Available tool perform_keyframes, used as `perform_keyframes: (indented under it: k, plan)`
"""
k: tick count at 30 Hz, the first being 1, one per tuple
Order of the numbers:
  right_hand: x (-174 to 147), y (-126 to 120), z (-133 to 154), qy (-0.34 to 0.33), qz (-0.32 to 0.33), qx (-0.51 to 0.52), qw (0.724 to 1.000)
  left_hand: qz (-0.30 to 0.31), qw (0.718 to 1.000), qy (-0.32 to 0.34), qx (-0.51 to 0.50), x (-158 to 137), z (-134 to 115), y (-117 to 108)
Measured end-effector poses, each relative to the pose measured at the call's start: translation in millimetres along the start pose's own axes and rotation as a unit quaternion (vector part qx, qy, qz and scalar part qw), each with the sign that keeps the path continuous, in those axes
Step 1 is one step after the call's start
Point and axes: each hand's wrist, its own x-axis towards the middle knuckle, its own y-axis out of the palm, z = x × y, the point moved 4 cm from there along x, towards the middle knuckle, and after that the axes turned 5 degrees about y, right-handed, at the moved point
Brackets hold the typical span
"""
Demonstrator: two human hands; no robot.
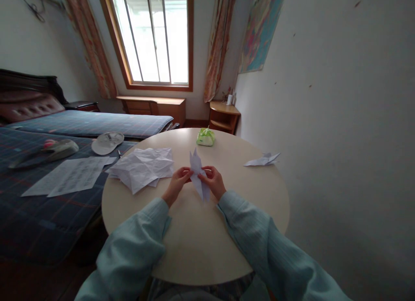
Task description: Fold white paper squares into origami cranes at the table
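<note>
A folded white paper shape (197, 176) with pointed ends is held upright over the round cream table (201, 240). My left hand (177, 183) pinches its left side and my right hand (213, 180) pinches its right side, fingers closed on the paper. Both arms wear light blue sleeves. A pile of crumpled white paper sheets (142, 168) lies just left of my hands on the table.
A small folded paper piece (262, 160) lies at the table's right edge, and a green tissue pack (205, 137) at its far side. A bed on the left holds printed sheets (69, 175), a cap (106, 143) and an iron-like object (58, 149). A white wall stands close on the right.
</note>
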Motion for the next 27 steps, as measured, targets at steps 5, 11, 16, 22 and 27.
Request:
perform_keyframes:
  k: [5,11,16,22,27]
  plan:
    - [1,-1,0,0.007,-0.006,0.004,1.0,0.015,1.0,-0.003,-0.009,1,1,1]
    - [0,-2,0,0.002,-0.004,0.013,1.0,0.02,1.0,-0.009,-0.018,1,3,2]
    - [3,-10,-2,-0.006,-0.075,0.007,0.997,-0.02,1.0,-0.006,-0.019,2,2,-1]
    - [8,-11,-7,0.024,-0.058,0.073,0.995,-0.075,0.997,0.007,-0.017,2,0,-8]
    - [7,-7,-10,0.077,-0.018,0.131,0.988,-0.087,0.996,0.009,-0.02,2,1,-11]
